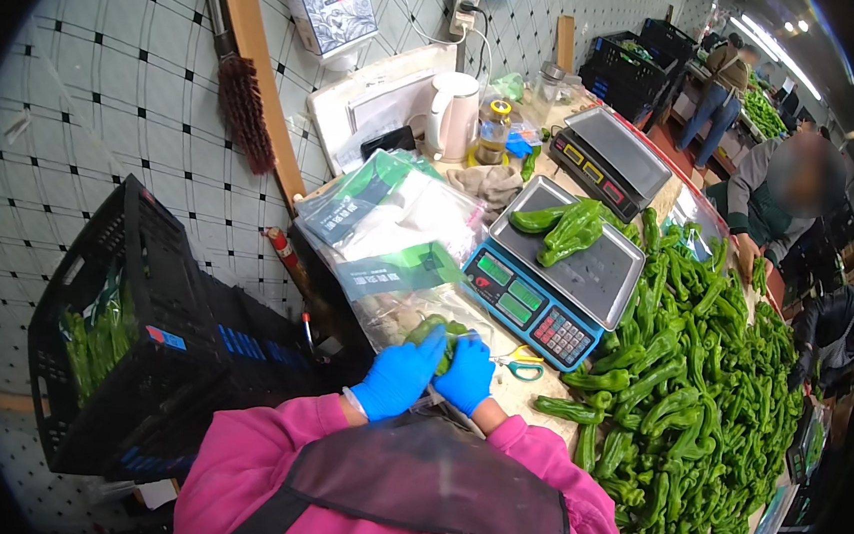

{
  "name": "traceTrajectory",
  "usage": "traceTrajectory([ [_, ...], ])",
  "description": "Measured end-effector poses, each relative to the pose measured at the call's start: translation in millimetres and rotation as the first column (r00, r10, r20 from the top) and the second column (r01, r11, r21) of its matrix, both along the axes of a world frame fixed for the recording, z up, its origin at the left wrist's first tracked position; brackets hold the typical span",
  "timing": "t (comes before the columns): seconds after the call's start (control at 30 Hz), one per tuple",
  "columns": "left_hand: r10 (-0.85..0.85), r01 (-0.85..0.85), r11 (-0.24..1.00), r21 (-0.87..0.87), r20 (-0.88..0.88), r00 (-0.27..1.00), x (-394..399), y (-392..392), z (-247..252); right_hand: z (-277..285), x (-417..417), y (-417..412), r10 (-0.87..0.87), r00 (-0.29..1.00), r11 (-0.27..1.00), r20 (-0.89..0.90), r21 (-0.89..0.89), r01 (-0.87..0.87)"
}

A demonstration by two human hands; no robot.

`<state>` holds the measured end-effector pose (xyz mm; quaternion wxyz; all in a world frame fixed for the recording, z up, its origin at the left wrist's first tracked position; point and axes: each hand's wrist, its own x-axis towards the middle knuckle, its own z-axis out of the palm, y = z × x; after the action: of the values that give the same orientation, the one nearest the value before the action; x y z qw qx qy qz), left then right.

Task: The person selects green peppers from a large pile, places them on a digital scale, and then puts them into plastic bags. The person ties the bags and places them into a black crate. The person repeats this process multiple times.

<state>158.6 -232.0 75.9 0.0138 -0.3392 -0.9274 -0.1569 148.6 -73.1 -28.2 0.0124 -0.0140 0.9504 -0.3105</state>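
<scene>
My left hand point(397, 379) and my right hand point(468, 376), both in blue gloves, are close together in front of my apron. Between and under their fingers are green peppers point(431, 329), which both hands grip. Just beyond lies a clear plastic bag point(385, 316) with a green printed band; whether the peppers are partly inside it is hard to tell. Scissors point(526, 370) with yellow and teal handles lie right of my right hand. Past them stands a blue digital scale point(525, 305), with a few large green peppers point(574, 230) on its metal pan.
A big heap of green peppers point(687, 408) covers the table's right side. A second scale point(608, 161), an electric kettle point(452, 115) and a glass jar point(494, 133) stand at the back. Black crates point(129, 319) are stacked at left. A co-worker point(772, 181) reaches to the heap from across.
</scene>
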Motion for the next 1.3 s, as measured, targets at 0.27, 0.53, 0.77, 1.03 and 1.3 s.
traceTrajectory([
  [0.27, 0.067, -0.064, 0.968, 0.242, -0.003, 0.998, -1, 1, -7, -11, -29, 1, 0.127, 0.983, 0.956, -0.134, 0.281, -0.085],
  [0.53, -0.326, 0.098, 0.933, 0.345, 0.701, 0.635, 14, 7, 2, -30, -21, -10, 0.117, 0.985, 0.892, -0.128, 0.45, -0.048],
  [0.77, -0.214, 0.061, 0.845, 0.532, 0.23, 0.949, -33, -23, -30, -31, -30, 2, 0.182, 0.961, 0.964, -0.206, 0.229, -0.134],
  [1.03, -0.317, 0.096, 0.865, 0.493, 0.388, 0.865, -51, -45, -45, 97, -99, 84, -0.37, 0.866, 0.929, -0.338, -0.114, 0.353],
  [1.3, -0.369, 0.167, 0.89, 0.424, 0.455, 0.811, -71, -48, -45, 48, -211, 111, -0.644, 0.681, 0.709, -0.348, 0.064, 0.702],
])
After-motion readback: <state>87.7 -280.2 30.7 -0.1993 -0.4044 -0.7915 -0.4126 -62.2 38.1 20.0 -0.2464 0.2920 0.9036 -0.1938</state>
